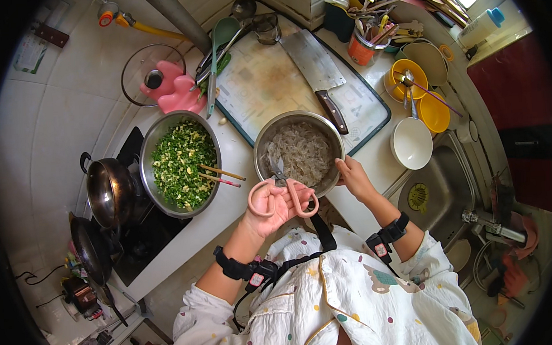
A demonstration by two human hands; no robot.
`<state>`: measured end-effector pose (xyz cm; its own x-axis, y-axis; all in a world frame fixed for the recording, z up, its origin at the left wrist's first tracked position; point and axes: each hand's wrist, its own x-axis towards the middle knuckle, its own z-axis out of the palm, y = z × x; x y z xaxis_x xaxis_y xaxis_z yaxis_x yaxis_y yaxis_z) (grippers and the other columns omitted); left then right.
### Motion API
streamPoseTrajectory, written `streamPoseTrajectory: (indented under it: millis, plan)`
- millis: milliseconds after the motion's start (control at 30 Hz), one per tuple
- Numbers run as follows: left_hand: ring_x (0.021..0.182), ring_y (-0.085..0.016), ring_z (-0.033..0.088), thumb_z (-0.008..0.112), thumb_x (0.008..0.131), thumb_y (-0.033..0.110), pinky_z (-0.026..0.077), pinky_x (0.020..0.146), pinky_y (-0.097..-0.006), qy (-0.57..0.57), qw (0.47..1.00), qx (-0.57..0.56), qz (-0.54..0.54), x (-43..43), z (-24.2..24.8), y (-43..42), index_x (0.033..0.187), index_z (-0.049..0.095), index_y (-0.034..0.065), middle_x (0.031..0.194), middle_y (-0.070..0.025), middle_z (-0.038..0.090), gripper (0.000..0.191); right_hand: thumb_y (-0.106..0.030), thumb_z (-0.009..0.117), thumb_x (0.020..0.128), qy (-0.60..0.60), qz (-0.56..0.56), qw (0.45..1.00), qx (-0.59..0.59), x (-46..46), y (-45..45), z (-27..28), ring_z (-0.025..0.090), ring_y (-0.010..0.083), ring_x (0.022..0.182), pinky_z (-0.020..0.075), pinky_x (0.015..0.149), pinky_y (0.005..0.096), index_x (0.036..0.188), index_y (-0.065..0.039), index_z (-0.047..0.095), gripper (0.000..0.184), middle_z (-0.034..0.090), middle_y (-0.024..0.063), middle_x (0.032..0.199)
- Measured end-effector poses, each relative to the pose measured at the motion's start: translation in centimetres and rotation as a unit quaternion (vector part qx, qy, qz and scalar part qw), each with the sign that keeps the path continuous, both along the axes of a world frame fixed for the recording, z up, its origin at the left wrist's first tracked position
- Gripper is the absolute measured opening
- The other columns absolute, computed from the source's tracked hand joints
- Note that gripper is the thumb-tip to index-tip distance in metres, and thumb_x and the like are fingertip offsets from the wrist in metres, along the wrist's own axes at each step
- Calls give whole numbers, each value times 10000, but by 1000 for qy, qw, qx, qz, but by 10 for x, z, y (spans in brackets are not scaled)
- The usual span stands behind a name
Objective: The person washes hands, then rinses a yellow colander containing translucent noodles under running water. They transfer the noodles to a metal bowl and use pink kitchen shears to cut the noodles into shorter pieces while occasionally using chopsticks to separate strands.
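Note:
My left hand (275,205) is palm up with pink-handled scissors (280,181) in it, their blades a little apart over the near edge of a steel bowl. That steel bowl (260,140) holds translucent, greyish peeled shrimp (300,150). My right hand (352,175) grips the bowl's right rim, thumb on top and fingers mostly hidden. A larger steel bowl (216,152) at the left contains chopped greens with pale yellow bits (179,163); two chopsticks (222,173) rest in it. Behind the shrimp lies a cleaver (314,62) on a white cutting board (257,91).
A wok (111,193) and a black pan (90,250) stand at the cooktop (151,244) on the left. A white bowl (411,144) and yellow bowls (434,112) sit beside the sink (438,187) on the right. A glass lid (134,63) leans at the back left.

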<state>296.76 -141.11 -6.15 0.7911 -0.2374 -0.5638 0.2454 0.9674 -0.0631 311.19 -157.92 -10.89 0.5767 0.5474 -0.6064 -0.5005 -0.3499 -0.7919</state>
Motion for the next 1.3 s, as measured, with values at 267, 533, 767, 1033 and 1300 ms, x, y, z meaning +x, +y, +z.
streamPoseTrajectory:
  millis: [267,533,767,1033,1300]
  plan:
    - [672,-188,526,430,804,97,458,640,-278,-31,997,-65,40,12,-18,8,970,473,-71,844,-148,546,241,-257,393,892,6,-6,1000,-3,0,2,5,586,173,715,521,649,322,882,18,446,280,523,66,807]
    - [721,-216,550,415,790,129,474,664,-297,-4,989,128,-72,-3,8,-11,1040,459,-80,866,-158,562,330,-255,386,893,-4,14,1000,-15,2,1,3,592,177,722,516,652,318,919,26,450,289,544,80,832]
    - [989,-277,512,395,771,168,400,880,-396,-21,996,41,-76,-26,20,-10,1174,345,-116,1131,-227,471,496,-253,379,896,1,7,1000,1,1,1,3,595,183,716,516,659,321,925,28,446,290,544,87,833]
    - [762,-186,544,409,819,84,455,702,-281,-20,999,-32,11,-13,-12,-3,1041,451,-99,930,-165,550,291,-250,375,897,1,9,1000,0,0,1,5,597,194,737,515,668,328,927,31,445,291,551,96,847]
    - [653,-156,530,432,814,126,449,606,-264,13,991,95,-92,-15,10,-6,980,484,-79,833,-155,563,268,-241,366,895,-9,21,1000,-10,2,0,-1,598,197,735,513,667,323,956,37,446,296,553,104,849]
